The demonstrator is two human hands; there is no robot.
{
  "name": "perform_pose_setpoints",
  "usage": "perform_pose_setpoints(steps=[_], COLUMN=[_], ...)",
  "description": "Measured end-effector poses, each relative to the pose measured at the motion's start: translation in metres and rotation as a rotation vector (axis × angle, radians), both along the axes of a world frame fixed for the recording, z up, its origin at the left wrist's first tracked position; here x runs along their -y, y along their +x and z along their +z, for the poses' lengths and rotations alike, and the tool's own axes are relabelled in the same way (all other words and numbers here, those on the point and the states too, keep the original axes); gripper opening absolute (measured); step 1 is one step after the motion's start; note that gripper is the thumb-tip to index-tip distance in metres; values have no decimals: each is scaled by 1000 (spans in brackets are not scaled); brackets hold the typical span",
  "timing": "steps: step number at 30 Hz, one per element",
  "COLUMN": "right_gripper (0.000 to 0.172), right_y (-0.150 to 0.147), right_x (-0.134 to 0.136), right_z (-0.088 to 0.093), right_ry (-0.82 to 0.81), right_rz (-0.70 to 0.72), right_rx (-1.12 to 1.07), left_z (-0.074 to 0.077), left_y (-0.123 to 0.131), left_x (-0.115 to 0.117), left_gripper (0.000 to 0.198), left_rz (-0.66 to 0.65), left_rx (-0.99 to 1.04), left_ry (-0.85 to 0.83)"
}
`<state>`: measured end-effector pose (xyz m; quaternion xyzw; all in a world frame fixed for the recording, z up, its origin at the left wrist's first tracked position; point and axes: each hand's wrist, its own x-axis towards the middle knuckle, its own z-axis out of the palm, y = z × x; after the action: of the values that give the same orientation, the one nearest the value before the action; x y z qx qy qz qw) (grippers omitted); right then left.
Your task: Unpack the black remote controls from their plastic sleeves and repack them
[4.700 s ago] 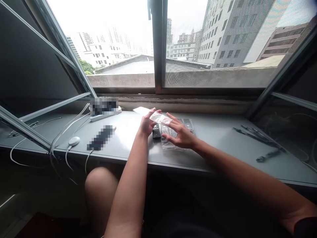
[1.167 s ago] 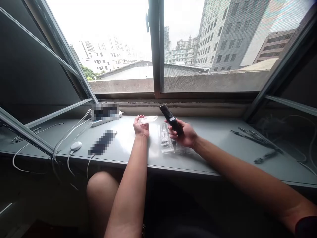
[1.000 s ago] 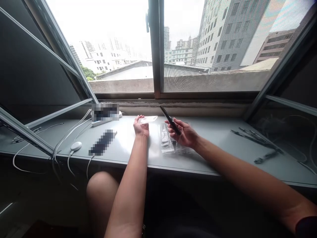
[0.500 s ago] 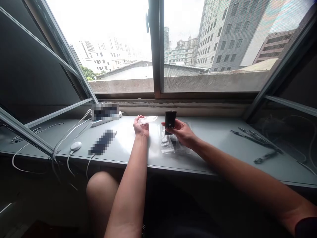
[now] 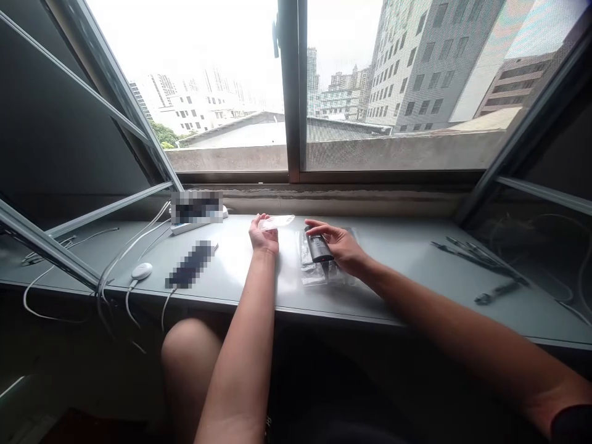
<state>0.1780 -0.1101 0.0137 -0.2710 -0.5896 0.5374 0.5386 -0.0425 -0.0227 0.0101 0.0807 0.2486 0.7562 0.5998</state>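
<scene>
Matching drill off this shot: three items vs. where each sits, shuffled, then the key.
1. black remote control
2. clear plastic strip
3. white corded mouse

A. in the left hand
B. on the window ledge, left of the blurred black device
C. under the right hand, on a clear plastic bag

1-C, 2-A, 3-B

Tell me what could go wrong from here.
The black remote control sits on a slick clear plastic bag under the right hand, so it might slide if the bag shifts. The thin clear plastic piece in the left hand could slip and be hard to spot on the pale grey ledge.
</scene>
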Motion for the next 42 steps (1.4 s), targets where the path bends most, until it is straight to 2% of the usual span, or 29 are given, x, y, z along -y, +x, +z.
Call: perform_pose_setpoints(steps=[2, 7, 9, 11, 15, 17, 22, 30, 33, 36, 39, 42], right_gripper=[37, 64, 67, 66, 53, 46, 37, 34, 32, 33, 45, 43], right_y=[-1, -1, 0, 1, 6, 7, 11, 13, 9, 2, -5, -7], right_x=[1, -3, -6, -7, -1, 3, 12, 22, 21, 18, 13, 8], right_z=[0, -5, -8, -10, -6, -1, 9, 18, 14, 6, 0, -2], right_ry=[2, -8, 47, 197, 602, 711, 747, 796, 703, 462, 138, -123], right_rz=[3, 14, -7, -65, -207, -222, -205, -213, -242, -235, -83, 30], right_rx=[11, 37, 61, 110, 321, 391, 420, 310, 314, 276, 67, -114], left_z=[0, -1, -1, -1, -2, -3, -3, -2, -3, -3, -2, -2], left_y=[0, 0, 0, 0, 0, 0, 0, 1, 1, 1, 1, 1], left_x=[0, 0, 0, 0, -1, -2, -2, 0, 0, 0, 0, 1], left_gripper=[12, 13, 12, 12, 10, 9, 10, 11, 10, 10, 10, 10], left_rz=[1, -6, -6, -5, 2, 1, -7, -3, -7, -9, -8, -3], left_rx=[0, -2, 5, 6, -1, -7, -13, -27, -20, -18, -21, -29], left_ry=[-1, -3, 1, 5, 13, 20, 17, 17, 16, 12, 11, -2])
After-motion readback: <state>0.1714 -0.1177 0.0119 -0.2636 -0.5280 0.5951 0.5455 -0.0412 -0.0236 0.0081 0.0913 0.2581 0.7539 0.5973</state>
